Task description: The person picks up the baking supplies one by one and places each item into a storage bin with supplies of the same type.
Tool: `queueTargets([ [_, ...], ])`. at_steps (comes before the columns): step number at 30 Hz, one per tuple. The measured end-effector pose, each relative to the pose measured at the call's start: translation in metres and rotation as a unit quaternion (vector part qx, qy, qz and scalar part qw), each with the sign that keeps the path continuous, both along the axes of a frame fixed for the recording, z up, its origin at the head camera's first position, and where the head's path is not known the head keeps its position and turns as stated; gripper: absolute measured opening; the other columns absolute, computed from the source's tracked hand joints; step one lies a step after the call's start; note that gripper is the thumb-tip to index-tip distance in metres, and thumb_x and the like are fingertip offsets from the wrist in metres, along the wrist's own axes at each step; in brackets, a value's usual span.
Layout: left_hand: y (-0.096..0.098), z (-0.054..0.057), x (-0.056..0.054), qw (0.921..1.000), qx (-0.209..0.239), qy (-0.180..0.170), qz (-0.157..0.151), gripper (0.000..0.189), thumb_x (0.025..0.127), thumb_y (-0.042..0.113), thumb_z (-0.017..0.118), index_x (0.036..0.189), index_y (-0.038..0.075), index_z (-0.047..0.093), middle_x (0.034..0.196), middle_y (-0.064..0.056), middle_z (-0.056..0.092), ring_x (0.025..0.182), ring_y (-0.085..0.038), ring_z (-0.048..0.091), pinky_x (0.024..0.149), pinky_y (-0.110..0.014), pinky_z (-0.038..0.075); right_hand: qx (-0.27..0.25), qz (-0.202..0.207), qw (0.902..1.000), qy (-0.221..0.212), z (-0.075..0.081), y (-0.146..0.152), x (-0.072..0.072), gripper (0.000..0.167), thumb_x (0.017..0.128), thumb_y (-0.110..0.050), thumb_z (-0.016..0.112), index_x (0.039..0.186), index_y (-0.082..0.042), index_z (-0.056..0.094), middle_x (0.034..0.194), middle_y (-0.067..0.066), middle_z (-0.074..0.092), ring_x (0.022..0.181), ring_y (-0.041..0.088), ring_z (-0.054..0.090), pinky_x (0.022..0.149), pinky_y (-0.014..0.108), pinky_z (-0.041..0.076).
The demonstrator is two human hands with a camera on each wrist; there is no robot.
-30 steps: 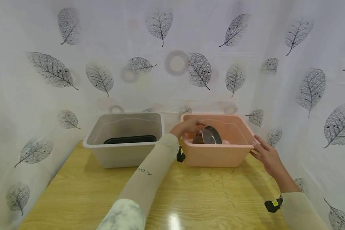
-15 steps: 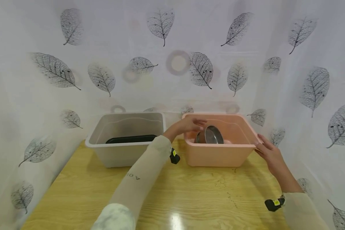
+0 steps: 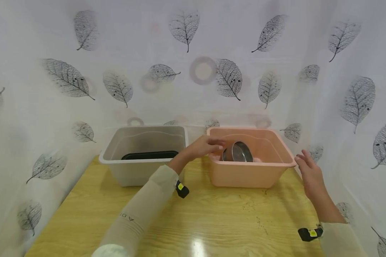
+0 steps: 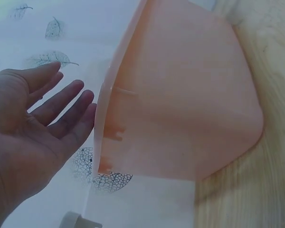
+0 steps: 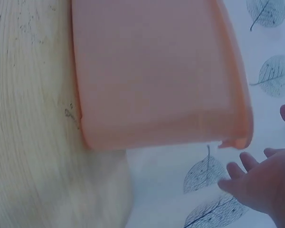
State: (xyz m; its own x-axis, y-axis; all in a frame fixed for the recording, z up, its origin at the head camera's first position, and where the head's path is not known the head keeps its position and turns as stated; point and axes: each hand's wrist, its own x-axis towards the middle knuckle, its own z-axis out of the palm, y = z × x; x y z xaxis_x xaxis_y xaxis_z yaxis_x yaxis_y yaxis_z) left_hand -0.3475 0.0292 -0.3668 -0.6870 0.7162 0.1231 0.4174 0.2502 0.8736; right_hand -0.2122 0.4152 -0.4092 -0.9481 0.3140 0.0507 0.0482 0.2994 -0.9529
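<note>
A pink plastic bin (image 3: pixel 251 175) stands at the right on the table. Inside it, a round metal pan (image 3: pixel 242 152) leans on its side toward the left end. My left hand (image 3: pixel 201 147) hovers over the bin's left rim, fingers spread loosely and holding nothing; the left wrist view shows its fingertips right at the pink rim (image 4: pixel 104 104). Just off the bin's right end is my right hand (image 3: pixel 312 178), its fingers relaxed and apart. In the right wrist view that hand (image 5: pixel 266 180) appears beside the bin's corner with nothing in it.
A grey bin (image 3: pixel 138 175) stands left of the pink one, with a black tray-like item (image 3: pixel 149 155) inside. Both rest on a wooden table (image 3: pixel 212 214). Behind and beside them hangs a white leaf-patterned curtain (image 3: pixel 180 100).
My left hand has let go of the metal pan and drawn back leftward to the pink bin's rim. My right hand has come away from the right rim.
</note>
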Motion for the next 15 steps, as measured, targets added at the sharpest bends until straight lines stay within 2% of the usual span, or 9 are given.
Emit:
queueTargets([
  [1,-0.003,0.000,0.004,1.0000,0.003,0.001,0.004,0.043,0.103,0.029,0.059,0.145,0.016,0.058,0.142,-0.005,0.061,0.128,-0.020,0.060,0.106,-0.040,0.051,0.013,-0.004,0.9999,-0.001,0.003,-0.003,0.002,0.075,0.104,-0.053,0.043,0.163,-0.027,0.004,0.169,0.014,0.014,0.155,0.029,0.016,0.126,0.053,0.016],
  [3,-0.010,0.001,0.012,0.9998,0.010,0.006,0.015,0.042,0.104,0.029,0.057,0.145,0.018,0.057,0.144,-0.006,0.059,0.130,-0.021,0.058,0.106,-0.041,0.052,0.030,-0.007,0.9995,0.007,0.008,-0.010,0.005,0.074,0.104,-0.054,0.041,0.164,-0.028,0.004,0.170,0.013,0.012,0.155,0.036,0.009,0.124,0.061,0.012],
  [6,-0.021,0.000,0.027,0.9985,0.007,0.026,0.048,0.045,0.106,0.031,0.053,0.150,0.022,0.051,0.148,-0.006,0.056,0.131,-0.023,0.056,0.104,-0.042,0.052,0.055,-0.002,0.9981,0.028,0.014,-0.022,0.009,0.072,0.105,-0.050,0.042,0.164,-0.024,0.009,0.170,0.013,0.011,0.155,0.040,0.007,0.123,0.065,0.012],
  [9,-0.031,-0.004,0.040,0.9944,-0.019,0.056,0.087,0.048,0.107,0.035,0.049,0.154,0.026,0.043,0.144,-0.005,0.058,0.129,-0.023,0.057,0.103,-0.043,0.053,0.110,0.018,0.9927,0.047,0.017,-0.036,0.012,0.072,0.107,-0.047,0.041,0.164,-0.017,0.009,0.168,0.018,0.010,0.152,0.048,0.006,0.118,0.073,0.013],
  [13,-0.044,-0.009,0.058,0.9807,-0.075,0.120,0.135,0.052,0.108,0.037,0.047,0.157,0.024,0.039,0.140,-0.005,0.061,0.132,-0.026,0.055,0.106,-0.050,0.049,0.157,0.062,0.9839,0.059,0.021,-0.057,0.017,0.074,0.107,-0.046,0.040,0.164,-0.020,0.002,0.168,0.022,0.001,0.149,0.056,0.006,0.109,0.082,0.015],
  [15,-0.050,-0.012,0.067,0.9675,-0.109,0.163,0.159,0.053,0.107,0.039,0.047,0.157,0.022,0.039,0.146,-0.004,0.058,0.138,-0.027,0.050,0.113,-0.054,0.043,0.172,0.075,0.9803,0.062,0.022,-0.068,0.018,0.074,0.107,-0.046,0.042,0.164,-0.025,0.001,0.168,0.020,-0.004,0.149,0.056,0.003,0.105,0.085,0.015],
])
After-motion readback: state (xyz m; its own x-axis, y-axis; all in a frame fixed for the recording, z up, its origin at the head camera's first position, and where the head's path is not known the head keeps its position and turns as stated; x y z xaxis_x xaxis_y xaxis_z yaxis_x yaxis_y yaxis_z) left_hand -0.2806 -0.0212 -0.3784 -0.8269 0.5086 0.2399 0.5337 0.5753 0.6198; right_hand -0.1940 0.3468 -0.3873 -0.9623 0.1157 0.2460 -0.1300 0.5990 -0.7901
